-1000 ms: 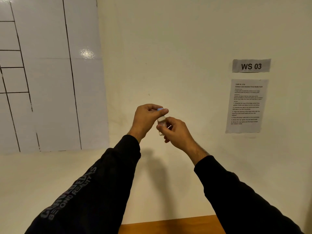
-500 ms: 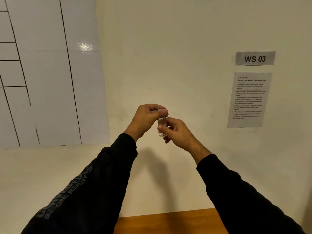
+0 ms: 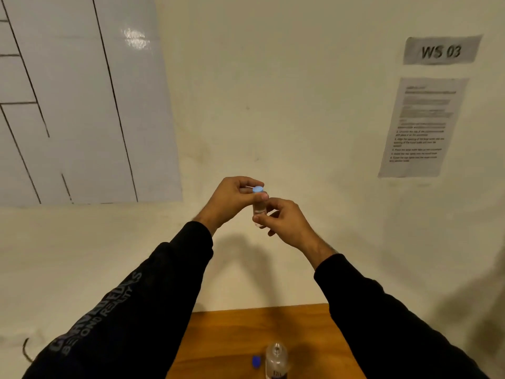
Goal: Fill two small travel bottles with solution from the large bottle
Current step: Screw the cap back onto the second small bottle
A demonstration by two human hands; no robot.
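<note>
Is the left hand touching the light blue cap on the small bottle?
Touching. The head view shows the left hand pinching the light blue cap between its fingertips.

Light-blue cap (image 3: 258, 189) tops clear travel bottle (image 3: 259, 210); dark-blue cap (image 3: 256, 361) lies on orange-brown wood counter (image 3: 232, 337) beside clear large bottle (image 3: 276, 361). Black sleeves (image 3: 142, 305) w/ grey lettering; cream wall (image 3: 273, 91), white board (image 3: 76, 105) w/ black lines.

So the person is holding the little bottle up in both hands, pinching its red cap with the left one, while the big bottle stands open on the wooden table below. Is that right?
Nearly. The cap is light blue, not red, as the head view shows. The rest holds: the left hand pinches it, the right hand grips the small bottle, and the large bottle stands open on the wooden table.
</note>
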